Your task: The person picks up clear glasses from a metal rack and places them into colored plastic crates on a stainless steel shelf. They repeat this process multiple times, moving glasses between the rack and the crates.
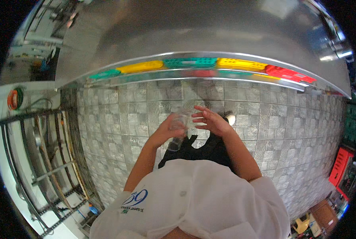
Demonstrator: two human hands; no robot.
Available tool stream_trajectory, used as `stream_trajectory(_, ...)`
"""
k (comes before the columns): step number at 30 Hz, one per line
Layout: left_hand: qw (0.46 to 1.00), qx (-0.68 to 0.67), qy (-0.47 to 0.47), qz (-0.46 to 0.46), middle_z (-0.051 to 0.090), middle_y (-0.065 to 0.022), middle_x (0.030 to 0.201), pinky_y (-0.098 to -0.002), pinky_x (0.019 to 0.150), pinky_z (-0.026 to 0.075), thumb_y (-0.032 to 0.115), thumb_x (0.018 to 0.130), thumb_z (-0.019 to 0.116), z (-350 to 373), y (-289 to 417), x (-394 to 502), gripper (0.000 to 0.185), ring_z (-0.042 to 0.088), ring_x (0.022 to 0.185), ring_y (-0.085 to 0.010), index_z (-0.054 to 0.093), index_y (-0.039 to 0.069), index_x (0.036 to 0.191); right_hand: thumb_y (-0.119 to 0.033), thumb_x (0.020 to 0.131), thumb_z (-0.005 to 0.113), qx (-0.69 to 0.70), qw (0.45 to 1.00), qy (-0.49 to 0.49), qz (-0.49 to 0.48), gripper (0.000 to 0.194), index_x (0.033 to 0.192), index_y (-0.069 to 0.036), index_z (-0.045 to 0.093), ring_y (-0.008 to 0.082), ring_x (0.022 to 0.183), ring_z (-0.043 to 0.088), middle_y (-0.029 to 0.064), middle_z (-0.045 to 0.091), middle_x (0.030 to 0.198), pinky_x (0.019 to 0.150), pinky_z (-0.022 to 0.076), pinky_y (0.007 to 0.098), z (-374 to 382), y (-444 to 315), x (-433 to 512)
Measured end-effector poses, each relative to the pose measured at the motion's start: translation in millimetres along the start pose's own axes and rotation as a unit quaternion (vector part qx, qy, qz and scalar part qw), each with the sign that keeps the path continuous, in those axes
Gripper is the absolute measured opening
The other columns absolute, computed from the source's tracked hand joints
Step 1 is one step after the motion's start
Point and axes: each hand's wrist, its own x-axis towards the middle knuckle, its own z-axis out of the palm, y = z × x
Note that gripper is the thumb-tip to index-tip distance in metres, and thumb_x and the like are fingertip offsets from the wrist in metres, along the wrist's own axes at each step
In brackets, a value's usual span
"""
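My left hand is closed around a clear plastic bottle or similar see-through container. Its lower end hangs below my fingers, over my dark trousers; the upper part is blurred. My right hand hovers just right of it with the fingers spread, holding nothing. A small gap separates these fingertips from the see-through container. Both hands are in front of my waist, above the grey tiled floor and short of the steel table's edge.
A stainless steel table spans the front, with green, yellow and red plastic crates on a shelf under it. A metal rack stands left, near a coiled orange hose. Right are a red crate and a cardboard box.
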Motion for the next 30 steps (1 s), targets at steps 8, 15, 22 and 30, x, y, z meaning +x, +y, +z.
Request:
stream_trajectory(8,0.997,0.000,0.000,0.071,0.054,-0.0139,0.115,-0.0338,0.079,0.050,0.007,0.075,0.073,-94,-43,-51,0.096,0.058,0.091,-0.0189,0.010,0.020,0.145,-0.033,0.083,0.066,-0.324,0.945,0.043,0.015,0.067,0.134,-0.003,0.035,0.0207,0.118,0.044,0.0099,0.047,0.128,0.097,0.0380,0.0353,120,52,78)
stream_trajectory(15,0.993,-0.111,-0.025,0.041,0.053,-0.0129,0.116,-0.0359,0.076,0.052,0.018,0.079,0.071,-109,-31,-47,0.081,0.059,0.093,-0.0207,0.020,0.010,0.141,-0.023,0.082,0.067,-0.609,0.773,0.159,-0.082,0.059,0.132,-0.007,0.040,0.0251,0.115,0.043,0.0146,0.048,0.118,0.096,0.0383,0.0381,149,40,90)
stream_trajectory(22,0.959,-0.247,0.084,0.114,0.058,-0.0164,0.105,-0.0394,0.074,0.053,0.039,0.083,0.063,-139,-38,25,0.070,0.063,0.086,-0.0261,0.025,0.008,0.133,-0.003,0.078,0.059,-0.726,0.370,0.398,-0.421,0.043,0.120,-0.004,0.049,0.0328,0.118,0.036,0.0183,0.039,0.122,0.101,0.0277,0.0432,97,-84,107)
stream_trajectory(30,0.916,-0.261,0.106,0.284,0.049,-0.0107,0.117,-0.0440,0.084,0.052,0.020,0.085,0.062,-237,-91,167,0.060,0.055,0.103,-0.0228,0.029,0.010,0.134,-0.035,0.069,0.078,-0.706,-0.025,0.418,-0.571,0.064,0.119,-0.007,0.050,0.0336,0.118,0.039,0.0129,0.046,0.122,0.097,0.0305,0.0469,7,-109,203)
